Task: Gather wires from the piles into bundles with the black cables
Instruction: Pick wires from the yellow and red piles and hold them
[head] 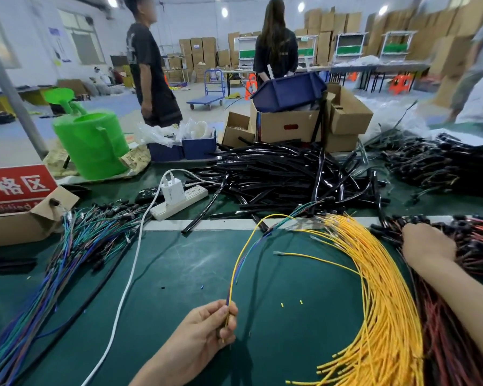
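Stacked cartons [332, 20], white walls [109, 37] (ceiling lamps [224, 12])

I'm in a factory hall; stacked cardboard boxes [329, 23] line the back wall; wire piles [379, 288] cover my green surface [179, 274].

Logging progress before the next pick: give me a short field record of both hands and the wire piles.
left hand: pinches a few wires, yellow, blue and green
right hand: on the red-and-black wire pile; fingers hidden
yellow wire pile: between the hands, on the green mat
black cables: heaped behind, untouched
mixed-colour pile: far left
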